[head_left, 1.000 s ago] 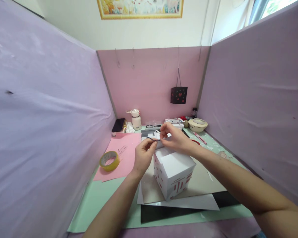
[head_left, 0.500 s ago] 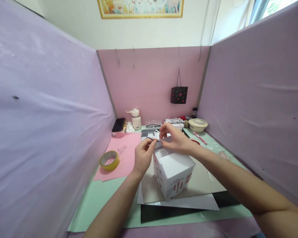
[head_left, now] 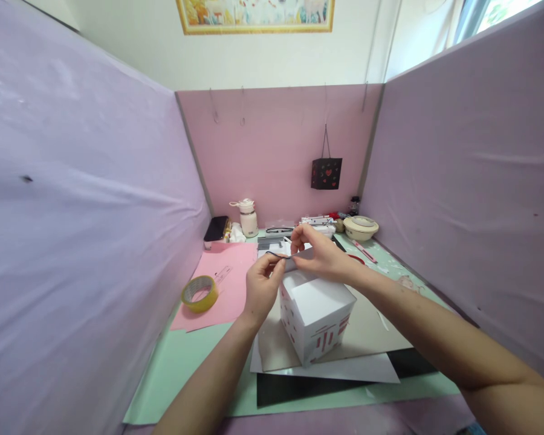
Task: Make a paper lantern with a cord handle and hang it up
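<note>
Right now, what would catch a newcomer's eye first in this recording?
Probably the white paper box with red markings at centre, standing on stacked card sheets. Just behind it, the left hand and right hand pinch a small grey strip between them. A yellow tape roll lies left on pink paper.
</note>
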The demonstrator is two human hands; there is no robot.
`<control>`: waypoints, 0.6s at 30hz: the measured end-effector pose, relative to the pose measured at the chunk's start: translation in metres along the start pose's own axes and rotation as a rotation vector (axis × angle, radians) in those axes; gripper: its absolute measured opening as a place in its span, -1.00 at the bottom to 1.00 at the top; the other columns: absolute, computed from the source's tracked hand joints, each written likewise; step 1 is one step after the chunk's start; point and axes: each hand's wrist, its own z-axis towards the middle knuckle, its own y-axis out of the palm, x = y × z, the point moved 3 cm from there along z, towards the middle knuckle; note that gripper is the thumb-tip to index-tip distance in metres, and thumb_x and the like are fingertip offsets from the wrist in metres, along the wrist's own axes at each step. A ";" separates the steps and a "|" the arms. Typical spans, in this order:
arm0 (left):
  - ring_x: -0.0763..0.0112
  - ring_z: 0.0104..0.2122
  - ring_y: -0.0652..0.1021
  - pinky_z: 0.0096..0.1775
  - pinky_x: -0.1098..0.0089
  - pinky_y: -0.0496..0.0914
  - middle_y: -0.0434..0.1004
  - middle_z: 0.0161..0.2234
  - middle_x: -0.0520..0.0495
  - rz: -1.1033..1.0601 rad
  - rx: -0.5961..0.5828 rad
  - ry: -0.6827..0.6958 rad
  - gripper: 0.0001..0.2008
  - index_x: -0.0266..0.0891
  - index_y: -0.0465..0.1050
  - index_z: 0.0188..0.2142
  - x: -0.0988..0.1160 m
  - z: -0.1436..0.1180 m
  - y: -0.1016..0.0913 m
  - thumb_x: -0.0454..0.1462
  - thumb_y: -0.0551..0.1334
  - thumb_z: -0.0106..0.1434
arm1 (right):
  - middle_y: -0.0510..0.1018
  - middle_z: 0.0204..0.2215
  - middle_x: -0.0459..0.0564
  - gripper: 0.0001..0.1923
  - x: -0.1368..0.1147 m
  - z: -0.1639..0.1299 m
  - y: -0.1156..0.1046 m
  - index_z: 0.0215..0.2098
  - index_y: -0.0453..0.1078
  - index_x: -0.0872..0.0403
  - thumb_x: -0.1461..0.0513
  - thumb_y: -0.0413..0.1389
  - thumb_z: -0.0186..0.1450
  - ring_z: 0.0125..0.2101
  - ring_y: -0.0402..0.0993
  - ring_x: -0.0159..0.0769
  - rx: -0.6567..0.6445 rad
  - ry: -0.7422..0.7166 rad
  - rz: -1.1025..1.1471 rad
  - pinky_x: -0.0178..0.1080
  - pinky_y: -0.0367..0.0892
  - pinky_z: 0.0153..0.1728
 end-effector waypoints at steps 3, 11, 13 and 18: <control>0.36 -0.25 0.57 -0.17 0.40 0.44 0.61 -0.30 -0.04 -0.007 -0.006 0.005 -0.89 -0.20 0.54 -0.30 0.000 -0.001 0.000 -0.26 0.24 0.26 | 0.48 -0.38 -0.13 -0.70 0.001 0.000 0.001 -0.22 0.14 -0.02 0.34 0.10 0.12 -0.34 0.33 -0.30 0.003 0.004 0.002 -0.20 0.24 -0.20; 0.40 -0.27 0.56 -0.19 0.43 0.42 0.59 -0.33 -0.01 -0.011 -0.006 0.007 -0.92 -0.21 0.54 -0.32 -0.001 0.000 0.000 -0.27 0.26 0.26 | 0.47 -0.40 -0.14 -0.70 0.002 0.001 0.003 -0.22 0.14 -0.01 0.34 0.10 0.12 -0.37 0.32 -0.33 0.015 -0.001 0.000 -0.20 0.24 -0.21; 0.40 -0.28 0.55 -0.19 0.44 0.42 0.59 -0.33 0.00 -0.010 -0.002 0.011 -0.92 -0.21 0.53 -0.32 -0.001 0.000 0.000 -0.28 0.26 0.26 | 0.47 -0.40 -0.14 -0.69 0.003 0.001 0.003 -0.21 0.14 -0.01 0.34 0.10 0.12 -0.37 0.32 -0.33 0.017 -0.003 -0.002 -0.20 0.24 -0.21; 0.41 -0.29 0.55 -0.20 0.44 0.42 0.57 -0.35 0.00 0.002 0.015 0.031 -0.93 -0.21 0.53 -0.32 0.001 0.000 0.001 -0.30 0.25 0.25 | 0.47 -0.40 -0.15 -0.70 0.002 0.001 0.002 -0.21 0.14 -0.01 0.33 0.10 0.12 -0.38 0.33 -0.33 0.014 -0.001 -0.002 -0.21 0.24 -0.23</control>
